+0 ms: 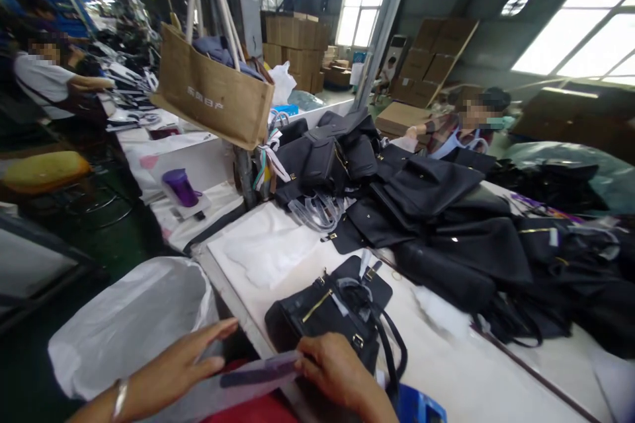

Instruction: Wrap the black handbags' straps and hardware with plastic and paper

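My right hand (337,367) pinches the end of a translucent plastic sleeve (203,400), in which a dark strip shows. Fingers stretched and thumb apart, my left hand (181,363) is open beside the sleeve, with a bracelet on its wrist. Just beyond my right hand, a black handbag (307,317) with gold zips and buckles lies on the white table (268,218). Its looped handles (397,344) hang towards me. I cannot make out exactly what the strip inside the sleeve is.
A large white plastic bag (133,317) stands left of the table. Black bags (421,192) are heaped across its far side. A tan tote (208,92) hangs by a post. Past the heap works a person (446,129); another person (44,79) is far left.
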The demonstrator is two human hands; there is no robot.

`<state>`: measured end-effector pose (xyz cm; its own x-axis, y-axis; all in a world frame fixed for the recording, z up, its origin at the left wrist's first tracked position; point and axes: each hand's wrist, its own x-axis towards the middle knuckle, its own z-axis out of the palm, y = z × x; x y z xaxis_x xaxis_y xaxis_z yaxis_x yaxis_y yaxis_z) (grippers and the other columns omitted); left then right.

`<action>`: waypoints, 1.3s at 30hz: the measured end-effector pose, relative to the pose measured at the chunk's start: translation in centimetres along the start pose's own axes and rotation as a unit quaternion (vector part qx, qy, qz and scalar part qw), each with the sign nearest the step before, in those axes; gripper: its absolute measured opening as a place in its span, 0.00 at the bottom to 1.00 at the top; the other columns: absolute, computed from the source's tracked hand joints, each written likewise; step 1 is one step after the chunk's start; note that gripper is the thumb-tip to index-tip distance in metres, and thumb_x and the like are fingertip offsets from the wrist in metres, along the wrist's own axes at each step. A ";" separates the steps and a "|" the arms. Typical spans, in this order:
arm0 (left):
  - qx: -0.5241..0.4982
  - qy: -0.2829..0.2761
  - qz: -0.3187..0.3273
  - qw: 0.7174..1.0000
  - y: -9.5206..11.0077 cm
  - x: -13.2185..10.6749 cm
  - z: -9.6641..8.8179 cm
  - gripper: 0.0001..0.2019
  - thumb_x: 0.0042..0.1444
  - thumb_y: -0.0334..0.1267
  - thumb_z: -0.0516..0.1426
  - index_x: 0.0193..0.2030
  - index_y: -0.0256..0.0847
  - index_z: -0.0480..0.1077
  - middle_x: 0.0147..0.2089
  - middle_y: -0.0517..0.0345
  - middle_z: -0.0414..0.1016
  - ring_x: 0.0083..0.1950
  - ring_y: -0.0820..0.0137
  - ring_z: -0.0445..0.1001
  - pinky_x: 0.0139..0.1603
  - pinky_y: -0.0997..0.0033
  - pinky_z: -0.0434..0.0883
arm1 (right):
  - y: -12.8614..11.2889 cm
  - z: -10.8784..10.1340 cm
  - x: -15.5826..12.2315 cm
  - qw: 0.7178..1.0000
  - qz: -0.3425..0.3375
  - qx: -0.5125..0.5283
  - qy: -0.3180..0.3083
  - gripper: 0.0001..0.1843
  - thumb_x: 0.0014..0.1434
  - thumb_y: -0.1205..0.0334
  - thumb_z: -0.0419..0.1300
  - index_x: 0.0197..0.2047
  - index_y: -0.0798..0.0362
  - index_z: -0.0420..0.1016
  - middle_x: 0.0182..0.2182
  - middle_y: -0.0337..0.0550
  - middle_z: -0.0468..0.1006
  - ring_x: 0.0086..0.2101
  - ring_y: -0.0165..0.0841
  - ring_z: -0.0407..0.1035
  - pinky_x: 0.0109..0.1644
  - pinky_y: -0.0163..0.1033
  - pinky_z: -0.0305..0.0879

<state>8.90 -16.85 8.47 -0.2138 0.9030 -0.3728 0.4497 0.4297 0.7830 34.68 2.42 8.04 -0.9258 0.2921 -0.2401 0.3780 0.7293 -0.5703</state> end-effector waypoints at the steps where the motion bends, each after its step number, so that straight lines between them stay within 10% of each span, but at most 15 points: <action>1: -0.020 -0.034 0.012 0.999 1.1 1.2 1.1 0.31 0.56 0.52 0.57 0.65 0.48 0.59 0.63 0.52 0.67 0.62 0.59 0.66 0.63 0.61 0.62 | -0.3 -0.1 0.0 1.000 0.008 -0.003 0.002 0.09 0.62 0.57 0.54 0.35 0.50 0.74 0.30 0.38 0.80 0.32 0.31 0.73 0.31 0.32 0.51; 8: -0.087 -0.172 0.063 0.979 4.8 7.5 7.3 0.17 0.59 0.48 0.52 0.31 0.37 0.73 0.27 0.61 0.71 0.30 0.70 0.68 0.31 0.75 0.62 | -1.6 0.2 -0.9 0.992 0.103 0.045 0.064 0.08 0.59 0.56 0.58 0.41 0.48 0.72 0.34 0.38 0.80 0.35 0.32 0.73 0.34 0.32 0.54; 14: -0.084 -0.212 0.082 0.970 2.9 9.9 5.0 0.18 0.58 0.50 0.53 0.26 0.37 0.66 0.24 0.65 0.58 0.28 0.73 0.56 0.28 0.75 0.51 | -0.1 1.1 -2.5 0.963 0.188 0.132 0.139 0.08 0.58 0.65 0.57 0.43 0.48 0.70 0.37 0.37 0.78 0.39 0.30 0.72 0.41 0.29 0.58; 21: -0.056 -0.259 0.099 0.959 3.3 11.2 4.1 0.24 0.60 0.56 0.48 0.24 0.39 0.64 0.25 0.65 0.53 0.28 0.73 0.53 0.28 0.73 0.49 | -1.7 -0.5 0.5 0.981 0.152 0.092 0.074 0.07 0.61 0.63 0.53 0.39 0.47 0.72 0.35 0.36 0.79 0.35 0.30 0.72 0.38 0.30 0.58; 28: 0.018 -0.228 0.114 0.967 1.8 11.0 3.6 0.23 0.62 0.54 0.45 0.27 0.40 0.68 0.25 0.62 0.67 0.29 0.70 0.63 0.30 0.75 0.56 | -2.2 0.0 3.1 0.986 0.140 0.080 0.039 0.26 0.55 0.61 0.58 0.58 0.48 0.61 0.41 0.44 0.80 0.40 0.37 0.74 0.38 0.32 0.61; 33: 0.096 -0.147 0.115 0.978 -0.1 10.2 1.8 0.20 0.63 0.49 0.45 0.30 0.45 0.71 0.31 0.58 0.77 0.34 0.64 0.72 0.37 0.74 0.63 | -0.4 -0.1 1.0 0.979 0.161 0.122 -0.010 0.15 0.58 0.61 0.56 0.49 0.47 0.71 0.33 0.39 0.81 0.34 0.32 0.74 0.35 0.30 0.60; 39: -0.009 -0.182 0.081 0.980 1.7 9.0 1.8 0.22 0.63 0.53 0.44 0.29 0.43 0.71 0.31 0.60 0.76 0.36 0.65 0.73 0.39 0.75 0.66 | -0.7 -2.8 0.5 0.988 0.139 0.067 0.019 0.13 0.64 0.56 0.50 0.38 0.49 0.75 0.31 0.37 0.81 0.31 0.30 0.73 0.32 0.31 0.55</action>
<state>9.33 -7.96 5.52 0.1831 0.9011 -0.3931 0.4354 0.2842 0.8542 33.93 3.79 10.55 -0.7848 0.4948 -0.3733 0.6129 0.5304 -0.5857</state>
